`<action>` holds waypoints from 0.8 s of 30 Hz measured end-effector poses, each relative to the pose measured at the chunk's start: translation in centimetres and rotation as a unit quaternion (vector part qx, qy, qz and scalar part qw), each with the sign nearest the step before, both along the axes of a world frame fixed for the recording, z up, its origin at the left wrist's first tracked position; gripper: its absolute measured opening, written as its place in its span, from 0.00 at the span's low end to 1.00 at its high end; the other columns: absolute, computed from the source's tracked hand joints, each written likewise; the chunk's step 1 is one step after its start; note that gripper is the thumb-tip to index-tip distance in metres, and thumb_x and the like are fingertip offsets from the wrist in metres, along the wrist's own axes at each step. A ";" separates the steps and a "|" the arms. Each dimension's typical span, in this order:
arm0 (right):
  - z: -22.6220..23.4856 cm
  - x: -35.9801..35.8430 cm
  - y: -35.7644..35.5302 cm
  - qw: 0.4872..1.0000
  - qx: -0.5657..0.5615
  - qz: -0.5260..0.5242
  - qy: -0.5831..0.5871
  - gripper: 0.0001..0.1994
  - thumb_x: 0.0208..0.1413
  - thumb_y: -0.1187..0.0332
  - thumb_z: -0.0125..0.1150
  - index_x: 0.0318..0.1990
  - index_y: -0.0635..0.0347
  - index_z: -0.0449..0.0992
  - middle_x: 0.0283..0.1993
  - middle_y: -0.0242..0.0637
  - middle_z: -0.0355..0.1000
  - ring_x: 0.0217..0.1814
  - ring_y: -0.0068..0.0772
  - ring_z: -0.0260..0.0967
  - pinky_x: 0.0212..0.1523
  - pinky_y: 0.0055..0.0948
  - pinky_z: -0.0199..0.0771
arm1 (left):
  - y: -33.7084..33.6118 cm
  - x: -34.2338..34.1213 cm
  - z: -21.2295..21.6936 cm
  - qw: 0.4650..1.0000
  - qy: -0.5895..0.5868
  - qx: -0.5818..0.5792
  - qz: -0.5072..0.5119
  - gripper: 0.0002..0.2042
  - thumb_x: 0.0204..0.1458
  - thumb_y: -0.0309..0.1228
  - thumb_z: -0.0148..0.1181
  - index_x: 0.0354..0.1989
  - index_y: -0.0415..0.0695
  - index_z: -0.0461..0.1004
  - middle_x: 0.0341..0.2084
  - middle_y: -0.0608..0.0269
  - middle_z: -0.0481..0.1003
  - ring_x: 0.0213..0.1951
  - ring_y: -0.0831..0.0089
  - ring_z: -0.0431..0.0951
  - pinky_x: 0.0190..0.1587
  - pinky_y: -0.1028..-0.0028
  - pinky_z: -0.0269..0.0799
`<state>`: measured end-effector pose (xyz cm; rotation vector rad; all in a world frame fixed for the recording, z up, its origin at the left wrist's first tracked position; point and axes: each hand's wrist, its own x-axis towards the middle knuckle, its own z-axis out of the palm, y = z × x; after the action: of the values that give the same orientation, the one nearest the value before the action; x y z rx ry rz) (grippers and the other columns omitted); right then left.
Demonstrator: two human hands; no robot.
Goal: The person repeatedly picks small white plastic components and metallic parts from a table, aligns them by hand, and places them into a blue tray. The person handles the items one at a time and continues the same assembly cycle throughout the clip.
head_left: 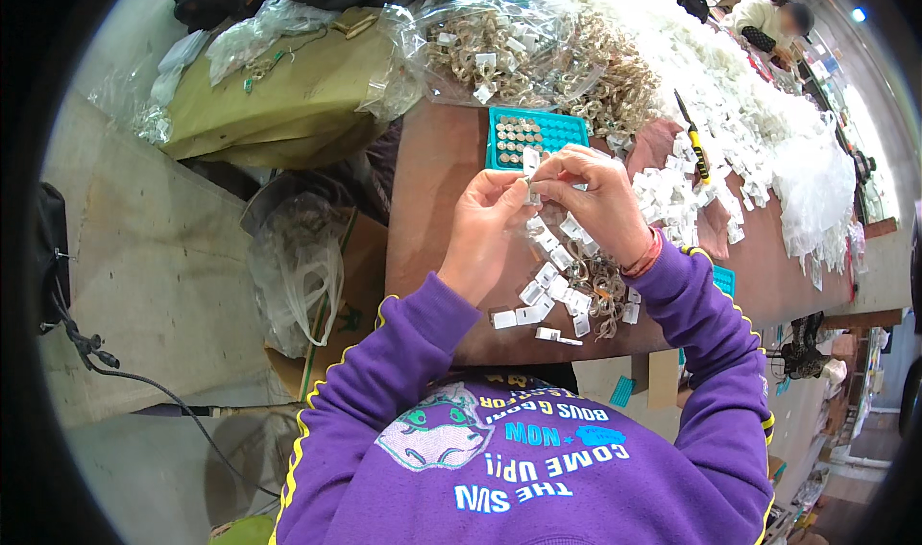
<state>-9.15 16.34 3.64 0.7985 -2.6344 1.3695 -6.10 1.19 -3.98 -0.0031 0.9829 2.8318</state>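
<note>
Two forearms in purple sleeves rise from six o'clock toward the centre. The left hand (483,233) and right hand (597,197) meet at twelve o'clock, fingertips pinched together, touching. A band circles the right wrist.

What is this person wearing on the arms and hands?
Both arms are in long purple sleeves with thin yellow piping along the seams and yellow-edged cuffs. The left hand and right hand are bare, with no gloves. A reddish-orange band circles the right wrist just above the cuff. The purple top's front carries a cartoon animal print and lettering.
</note>
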 end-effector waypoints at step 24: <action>-0.9 1.7 -0.5 0.983 -0.033 -0.046 0.172 0.11 0.48 0.73 0.68 0.41 0.61 0.80 0.33 0.38 0.73 0.33 0.29 0.73 0.31 0.25 0.73 | -0.5 0.6 1.2 0.975 0.016 0.159 -0.154 0.11 0.63 0.31 0.51 0.50 0.39 0.69 0.42 0.65 0.74 0.42 0.77 0.75 0.48 0.75 0.73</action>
<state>-7.44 15.89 2.70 0.8104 -2.3178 1.1684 -5.46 0.71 -2.75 0.2103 0.4725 2.6682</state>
